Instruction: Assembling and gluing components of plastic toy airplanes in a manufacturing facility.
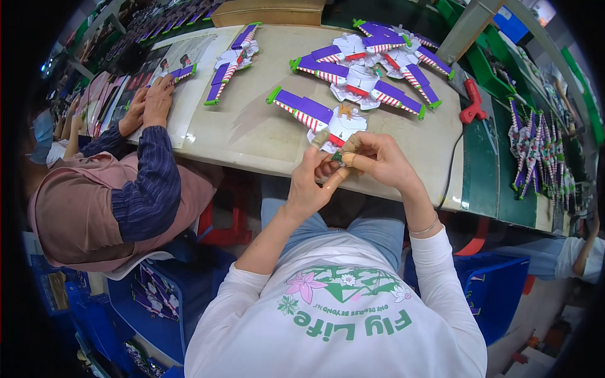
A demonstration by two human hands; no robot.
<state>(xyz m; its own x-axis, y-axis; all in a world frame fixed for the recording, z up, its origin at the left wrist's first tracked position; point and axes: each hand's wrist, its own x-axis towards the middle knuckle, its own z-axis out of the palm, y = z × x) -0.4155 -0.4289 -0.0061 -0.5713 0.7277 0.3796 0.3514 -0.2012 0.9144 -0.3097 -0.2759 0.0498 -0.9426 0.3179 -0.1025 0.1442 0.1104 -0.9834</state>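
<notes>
At the table's near edge, my left hand and my right hand meet with fingertips pinched together. Between them shows a small green piece, mostly hidden by the fingers; it looks like a little circuit board. Several of my fingertips wear tan covers. Just beyond my hands lies a winged toy part with a white middle, a purple wing, red-and-white stripes and a green tip. My fingers overlap its near end, and I cannot tell whether they touch it.
Several similar winged parts lie farther back, and another lies left of centre. A red glue gun with a black cable rests at right. A co-worker's hands work at left. Blue bins stand beside my seat.
</notes>
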